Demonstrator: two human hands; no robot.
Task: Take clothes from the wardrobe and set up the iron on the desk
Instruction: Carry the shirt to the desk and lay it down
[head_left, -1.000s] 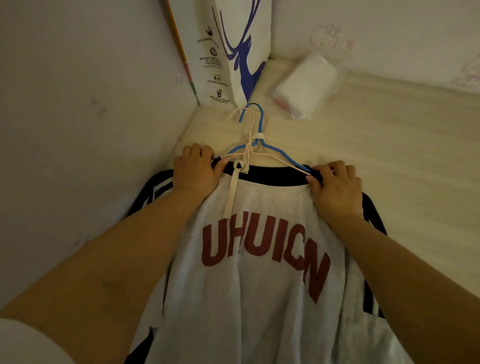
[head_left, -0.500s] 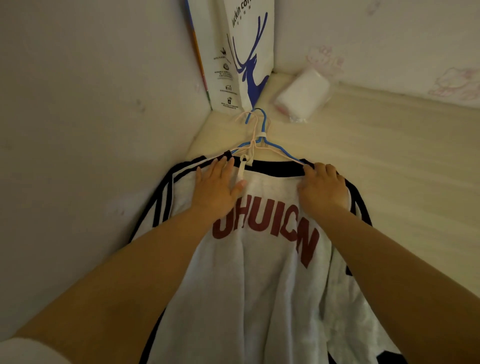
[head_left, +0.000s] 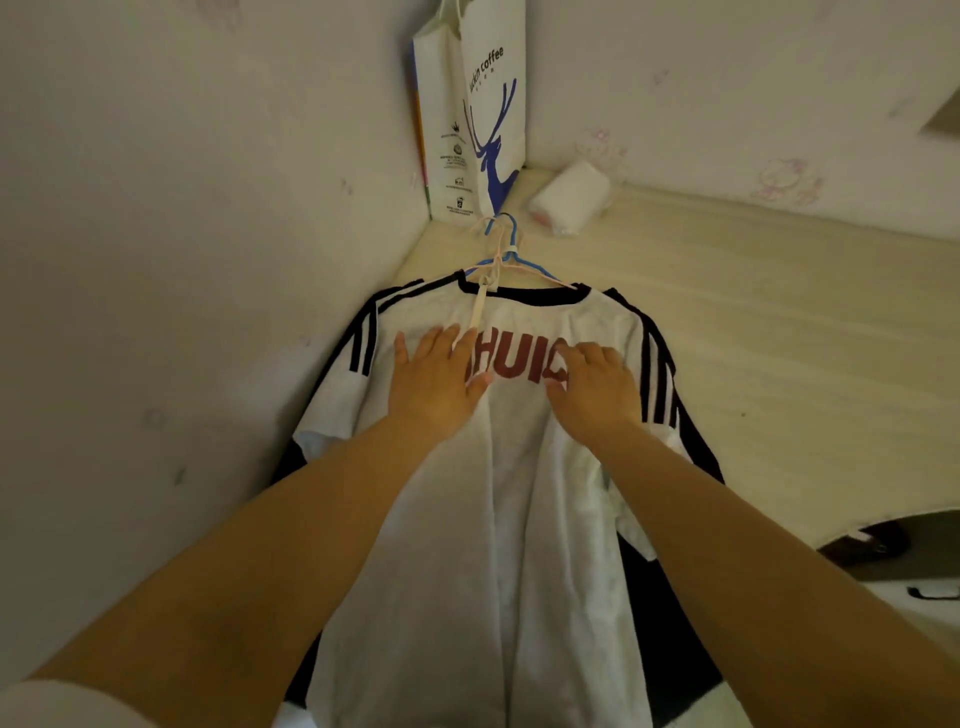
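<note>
A white T-shirt (head_left: 498, 499) with black collar, black shoulder stripes and dark red letters lies flat on the pale wooden desk (head_left: 779, 332), hanging over its near edge. A blue hanger and a pink hanger (head_left: 501, 260) stick out of its collar. My left hand (head_left: 441, 379) lies flat, fingers spread, on the chest print. My right hand (head_left: 592, 395) rests beside it on the print, fingers slightly bent. Neither hand grips anything. No iron is in view.
A white paper bag (head_left: 475, 114) with a blue deer stands in the desk's far corner against the walls. A wrapped white roll (head_left: 569, 200) lies next to it. The left wall runs close along the shirt. A dark object (head_left: 883, 540) sits past the desk's right edge.
Both hands left the collar and hanger shoulders and slid down toward me onto the shirt's chest; the left opened flat. The shirt now lies spread smoother on the desk.
</note>
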